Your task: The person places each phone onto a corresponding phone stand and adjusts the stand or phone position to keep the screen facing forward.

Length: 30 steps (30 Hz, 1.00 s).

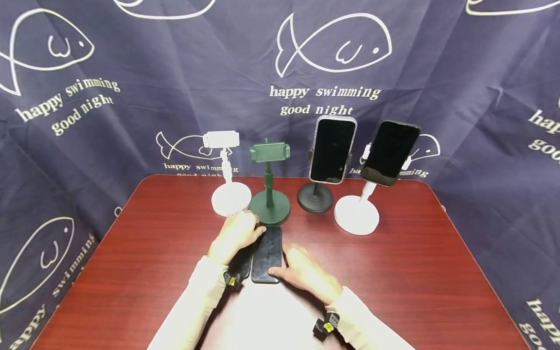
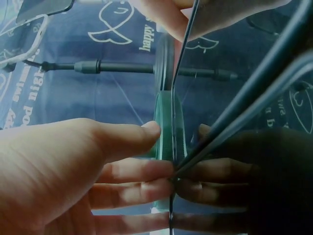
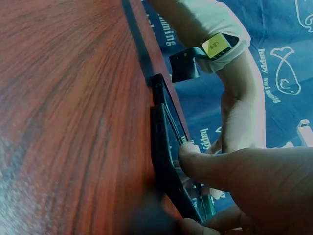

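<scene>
Two dark smartphones lie side by side, screens up, before the stands. My right hand [image 1: 304,272] grips the right smartphone [image 1: 268,255] by its right side, thumb on the lower screen and fingers along the edge. Over the upper part of the left smartphone [image 1: 240,265] lies my left hand [image 1: 236,236], covering much of it. In the left wrist view, the left fingers [image 2: 132,188] extend straight to the reflective screen, thumb held apart. A green phone stand [image 1: 270,208] with a bare clamp rises just beyond both phones.
To the left is a white phone stand [image 1: 231,199] with a bare clamp. A black stand [image 1: 315,198] holds a light-framed phone [image 1: 333,150]. Right of it, another white stand [image 1: 356,215] holds a tilted black phone [image 1: 391,153]. A fish-print curtain [image 1: 236,63] hangs behind the red-brown table [image 1: 415,272].
</scene>
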Motion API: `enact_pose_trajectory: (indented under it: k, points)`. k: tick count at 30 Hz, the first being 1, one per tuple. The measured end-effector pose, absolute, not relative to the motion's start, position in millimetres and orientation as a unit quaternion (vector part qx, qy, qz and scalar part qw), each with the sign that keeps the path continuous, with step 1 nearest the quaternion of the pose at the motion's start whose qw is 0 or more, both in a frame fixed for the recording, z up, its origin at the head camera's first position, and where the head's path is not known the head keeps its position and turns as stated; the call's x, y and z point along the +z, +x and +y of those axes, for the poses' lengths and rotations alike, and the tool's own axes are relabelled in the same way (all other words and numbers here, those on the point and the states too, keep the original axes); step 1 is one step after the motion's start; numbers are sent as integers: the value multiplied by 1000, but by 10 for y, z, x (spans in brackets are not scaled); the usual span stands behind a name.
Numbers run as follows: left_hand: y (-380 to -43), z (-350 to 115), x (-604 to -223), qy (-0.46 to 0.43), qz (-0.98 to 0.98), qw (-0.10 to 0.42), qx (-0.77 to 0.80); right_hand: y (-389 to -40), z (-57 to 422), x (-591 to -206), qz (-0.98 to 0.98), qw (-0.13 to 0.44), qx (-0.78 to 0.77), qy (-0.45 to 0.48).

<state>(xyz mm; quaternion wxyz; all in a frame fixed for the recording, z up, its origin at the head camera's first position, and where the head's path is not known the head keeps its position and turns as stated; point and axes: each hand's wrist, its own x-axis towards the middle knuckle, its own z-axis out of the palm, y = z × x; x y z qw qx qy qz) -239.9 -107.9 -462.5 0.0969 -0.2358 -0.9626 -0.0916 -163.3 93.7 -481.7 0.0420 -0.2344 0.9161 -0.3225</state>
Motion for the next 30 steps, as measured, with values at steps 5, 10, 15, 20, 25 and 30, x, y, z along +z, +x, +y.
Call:
enact_pose_trajectory:
  k: [5, 10, 15, 20, 25, 30]
  points:
    - [-2386, -1058, -4668, -242, -962, 89, -90, -1615, 919, -4792, 916, 42, -317, -241]
    - [-2366, -1031, -4683, -236, -966, 83, -70, -1603, 915, -4779, 915, 51, -318, -242]
    - [-2324, -979, -4662, -211, -974, 61, -50, -1604, 907, -4782, 916, 48, -313, -245]
    - [-2270, -911, -4655, -185, -981, 36, -39, -1604, 905, -4797, 917, 42, -312, -245]
    - [-2206, -859, -4636, -177, -983, 35, -22, -1601, 910, -4802, 917, 46, -315, -239]
    - [-2166, -834, -4606, -171, -984, 41, -18, -1612, 918, -4790, 919, 51, -312, -236]
